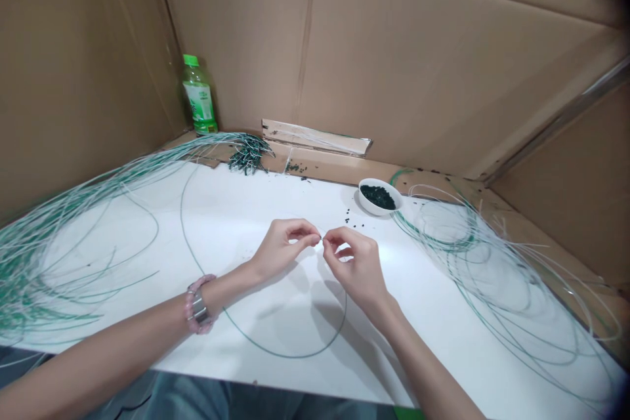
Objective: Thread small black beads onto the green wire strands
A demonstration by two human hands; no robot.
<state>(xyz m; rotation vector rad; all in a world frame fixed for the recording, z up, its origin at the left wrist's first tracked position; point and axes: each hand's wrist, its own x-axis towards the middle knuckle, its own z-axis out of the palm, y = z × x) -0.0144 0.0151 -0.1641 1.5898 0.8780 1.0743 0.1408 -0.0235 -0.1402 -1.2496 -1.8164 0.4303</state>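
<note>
Close together above the white tabletop [275,197], my two hands nearly meet at the fingertips. My left hand [285,246], a pink bracelet [198,305] on its wrist, is closed in a pinch with a tiny dark piece at its tips. Thumb and forefinger of my right hand [357,262] also pinch together, and a thin green cord [285,357] runs up to that hand. The cord curves across the table, passes under my left forearm and continues toward the back. Its exact end is hidden by the fingers.
A white bowl [364,202] of small dark beads [378,197] stands behind my right hand, with loose beads nearby. Green and white cords [98,190] lie along the left; coiled cords [472,243] lie right. A green-capped bottle [199,102] stands by cardboard walls [418,59].
</note>
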